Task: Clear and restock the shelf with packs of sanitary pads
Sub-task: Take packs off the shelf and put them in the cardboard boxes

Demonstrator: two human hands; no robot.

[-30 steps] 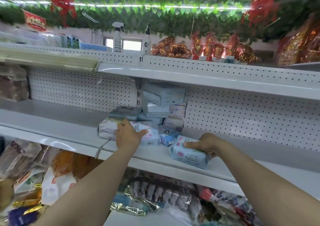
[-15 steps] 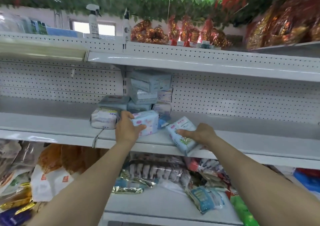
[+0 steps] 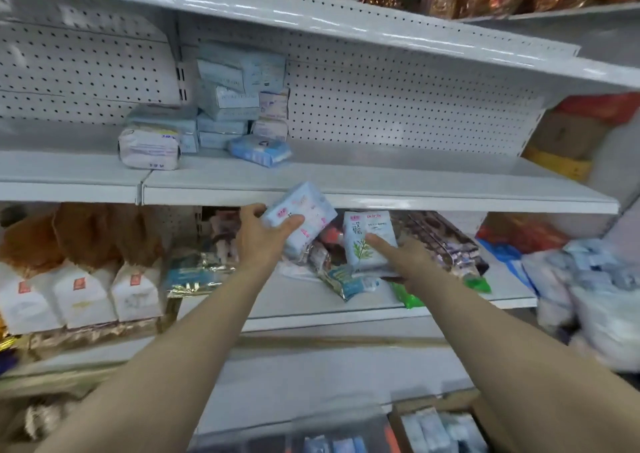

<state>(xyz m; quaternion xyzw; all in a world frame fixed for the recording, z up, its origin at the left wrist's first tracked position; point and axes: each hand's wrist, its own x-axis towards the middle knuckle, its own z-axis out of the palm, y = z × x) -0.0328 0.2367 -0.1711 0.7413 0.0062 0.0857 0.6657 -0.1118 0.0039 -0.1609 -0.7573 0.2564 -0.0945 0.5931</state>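
My left hand (image 3: 259,239) grips a pale blue pad pack with pink print (image 3: 303,217), held tilted just below the front edge of the white shelf (image 3: 381,194). My right hand (image 3: 403,258) holds a white pad pack with a green plant print (image 3: 367,236) upright, a little lower and to the right. On the shelf remain a white pack (image 3: 149,147) at the left, a blue pack (image 3: 260,150) lying flat, and a stack of pale blue packs (image 3: 239,95) against the pegboard back.
The lower shelf (image 3: 346,308) carries foil snack bags and white paper bags (image 3: 76,293). A heap of pad packs in plastic (image 3: 599,293) lies at the right. A cardboard box (image 3: 440,428) with packs sits at the bottom. Red-gold wrapped goods fill the top shelf.
Both hands have lifted their packs off the shelf and drawn them down and toward me, below its front edge. The view has tipped downward.
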